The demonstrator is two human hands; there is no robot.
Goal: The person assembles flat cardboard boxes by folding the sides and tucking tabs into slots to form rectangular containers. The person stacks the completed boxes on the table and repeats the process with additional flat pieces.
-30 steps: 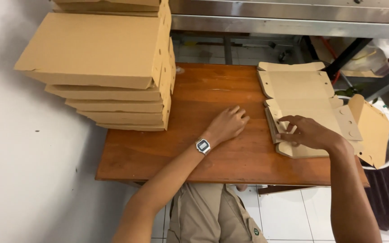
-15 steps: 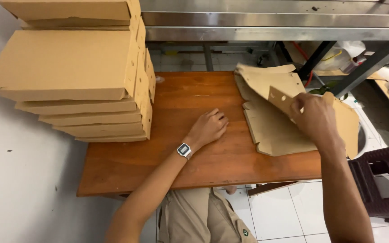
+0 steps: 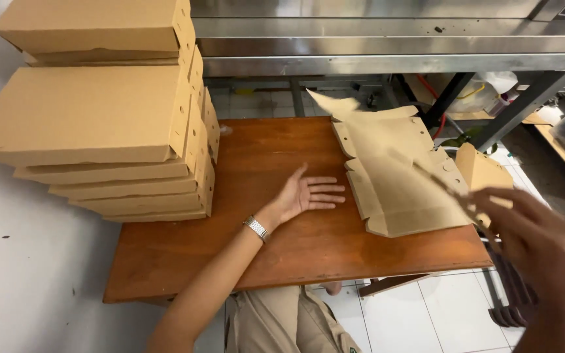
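My left hand (image 3: 305, 195) lies open and palm up on the brown wooden table (image 3: 282, 261), a metal watch on its wrist. Just to its right sits a pile of flat, unfolded cardboard box blanks (image 3: 393, 186). My right hand (image 3: 537, 252) is blurred at the lower right, off the table's right edge. Its fingers pinch a thin cardboard blank (image 3: 449, 186) seen nearly edge-on, lifted at a slant above the pile.
A tall stack of folded brown cardboard boxes (image 3: 99, 124) fills the table's left end against a white wall. A steel shelf (image 3: 393, 46) runs along the back. A dark stool (image 3: 514, 301) stands on white floor tiles at the lower right.
My left hand has turned palm up and spread its fingers. My right hand has pulled right and toward me, drawing one blank up off the pile.
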